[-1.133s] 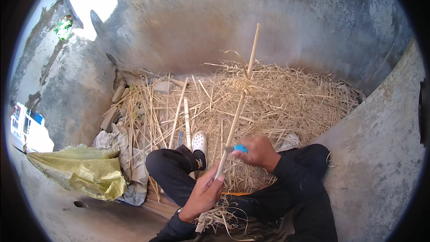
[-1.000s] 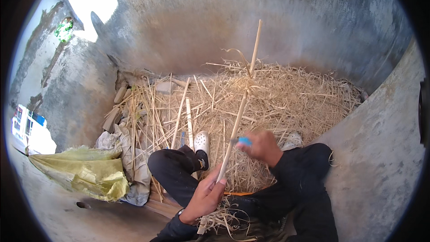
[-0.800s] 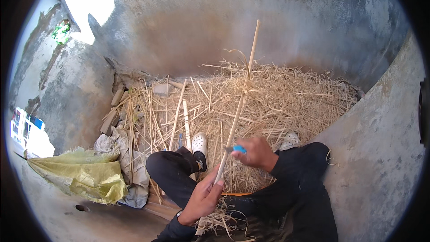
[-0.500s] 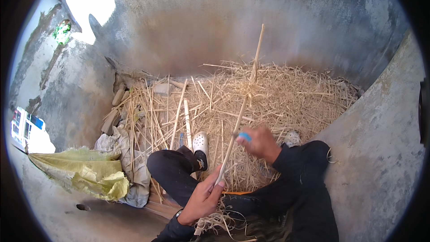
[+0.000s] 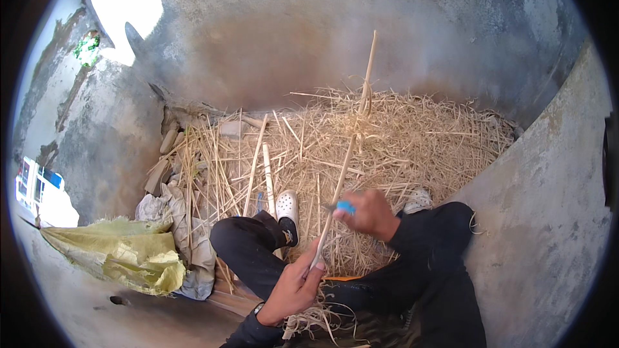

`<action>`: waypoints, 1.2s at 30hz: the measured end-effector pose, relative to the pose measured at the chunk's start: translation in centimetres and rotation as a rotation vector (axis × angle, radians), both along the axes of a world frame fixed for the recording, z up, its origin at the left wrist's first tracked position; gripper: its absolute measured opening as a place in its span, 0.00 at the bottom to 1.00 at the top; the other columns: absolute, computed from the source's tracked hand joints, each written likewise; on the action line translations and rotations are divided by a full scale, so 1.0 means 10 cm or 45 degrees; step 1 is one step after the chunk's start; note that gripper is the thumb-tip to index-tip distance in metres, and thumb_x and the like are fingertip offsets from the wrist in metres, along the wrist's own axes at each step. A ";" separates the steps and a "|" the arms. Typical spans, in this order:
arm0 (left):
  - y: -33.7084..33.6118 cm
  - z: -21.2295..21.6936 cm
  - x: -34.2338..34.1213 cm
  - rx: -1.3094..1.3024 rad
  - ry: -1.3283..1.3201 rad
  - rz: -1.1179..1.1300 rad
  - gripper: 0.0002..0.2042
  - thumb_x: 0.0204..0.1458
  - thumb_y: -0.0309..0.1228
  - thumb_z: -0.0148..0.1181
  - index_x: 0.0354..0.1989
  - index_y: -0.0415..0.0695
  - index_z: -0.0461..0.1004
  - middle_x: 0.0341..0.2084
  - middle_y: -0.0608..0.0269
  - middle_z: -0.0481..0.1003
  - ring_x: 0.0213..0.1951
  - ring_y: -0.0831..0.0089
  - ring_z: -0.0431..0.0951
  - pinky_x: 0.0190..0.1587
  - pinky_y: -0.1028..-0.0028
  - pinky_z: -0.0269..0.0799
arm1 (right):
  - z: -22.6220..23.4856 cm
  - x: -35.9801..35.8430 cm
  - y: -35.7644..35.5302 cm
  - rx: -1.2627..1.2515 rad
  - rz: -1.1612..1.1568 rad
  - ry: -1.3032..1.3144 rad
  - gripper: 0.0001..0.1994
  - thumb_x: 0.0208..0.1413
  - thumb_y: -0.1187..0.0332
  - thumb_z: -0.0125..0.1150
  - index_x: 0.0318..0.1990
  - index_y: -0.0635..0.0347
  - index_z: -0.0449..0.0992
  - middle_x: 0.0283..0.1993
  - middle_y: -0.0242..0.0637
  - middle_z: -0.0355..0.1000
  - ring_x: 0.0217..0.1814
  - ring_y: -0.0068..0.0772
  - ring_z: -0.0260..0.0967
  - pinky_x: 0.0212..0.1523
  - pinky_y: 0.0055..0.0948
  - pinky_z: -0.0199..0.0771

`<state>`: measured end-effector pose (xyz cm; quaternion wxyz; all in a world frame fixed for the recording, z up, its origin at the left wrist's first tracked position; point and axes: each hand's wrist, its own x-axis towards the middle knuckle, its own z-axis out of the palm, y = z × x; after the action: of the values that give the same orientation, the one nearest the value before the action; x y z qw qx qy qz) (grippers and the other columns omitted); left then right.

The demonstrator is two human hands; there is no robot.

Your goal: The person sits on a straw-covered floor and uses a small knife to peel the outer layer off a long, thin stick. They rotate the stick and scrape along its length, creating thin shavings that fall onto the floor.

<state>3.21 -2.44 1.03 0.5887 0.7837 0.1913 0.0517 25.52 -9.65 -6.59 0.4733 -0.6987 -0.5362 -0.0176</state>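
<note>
My left hand [image 5: 295, 290] is closed round the near end of a long, pale wooden stick [image 5: 343, 177]. The stick slants up and away, and a clump of curled shavings [image 5: 361, 125] clings round it farther along. My right hand [image 5: 372, 214] grips a small knife [image 5: 346, 207] with a blue handle. Its short dark blade lies against or very close to the stick, above my left hand; the exact contact is too small to tell. More shavings [image 5: 319, 316] lie in my lap.
A thick heap of shavings [image 5: 438, 132] covers the floor by the far wall. Several thin strips [image 5: 219, 167] lie to the left. A yellow-green woven sack [image 5: 122, 251] and a pale cloth [image 5: 161, 209] sit at left. A concrete wall [image 5: 541, 200] slopes up at right.
My right hand and the knife have moved a little down the stick, nearer my left hand. My left hand keeps its hold on the stick.
</note>
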 end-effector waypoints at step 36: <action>-0.07 0.08 -0.09 0.074 0.115 -0.001 0.25 0.60 0.26 0.47 0.66 0.37 0.53 0.18 0.61 0.68 0.19 0.79 0.67 0.24 0.76 0.64 | 0.01 0.13 -0.04 -0.185 -0.116 0.024 0.31 0.59 0.36 0.42 0.26 0.55 0.77 0.13 0.40 0.65 0.16 0.44 0.67 0.19 0.41 0.66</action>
<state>2.35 -3.17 1.82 0.5565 0.8021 0.2157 0.0214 26.85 -10.00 -6.49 0.4253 -0.7549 -0.4992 0.0064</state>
